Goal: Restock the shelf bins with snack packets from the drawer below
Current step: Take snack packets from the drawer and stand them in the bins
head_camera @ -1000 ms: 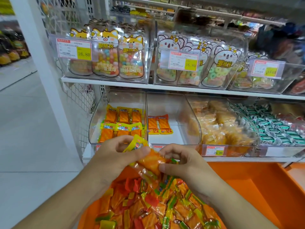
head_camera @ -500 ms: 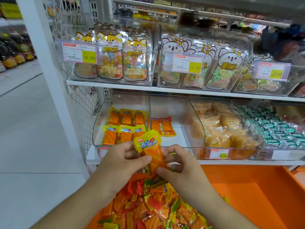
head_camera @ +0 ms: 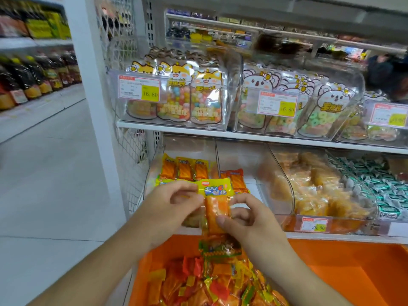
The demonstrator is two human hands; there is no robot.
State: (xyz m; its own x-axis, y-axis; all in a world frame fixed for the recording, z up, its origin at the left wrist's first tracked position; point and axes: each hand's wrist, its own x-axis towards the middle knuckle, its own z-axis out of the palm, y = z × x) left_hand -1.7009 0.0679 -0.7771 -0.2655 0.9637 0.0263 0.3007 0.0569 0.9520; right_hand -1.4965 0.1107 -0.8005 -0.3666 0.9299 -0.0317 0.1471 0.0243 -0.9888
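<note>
Orange drawer (head_camera: 331, 272) below; clear bins (head_camera: 242, 155) behind held packet (head_camera: 215, 202).

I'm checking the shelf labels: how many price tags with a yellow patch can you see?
4: upper shelf's left bin tag, middle bin tag, right bin tag, and the lower shelf tag. The hands may hide others.

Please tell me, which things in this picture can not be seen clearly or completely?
- Head view: the lower row of yellow-topped packets in the left bin is hidden behind the left hand and the held packet.
- The orange drawer is cut off by the bottom and right edges.
- The price on the far-right tag is too blurred to read.
- The right hand covers the held packet's lower edge.
</note>
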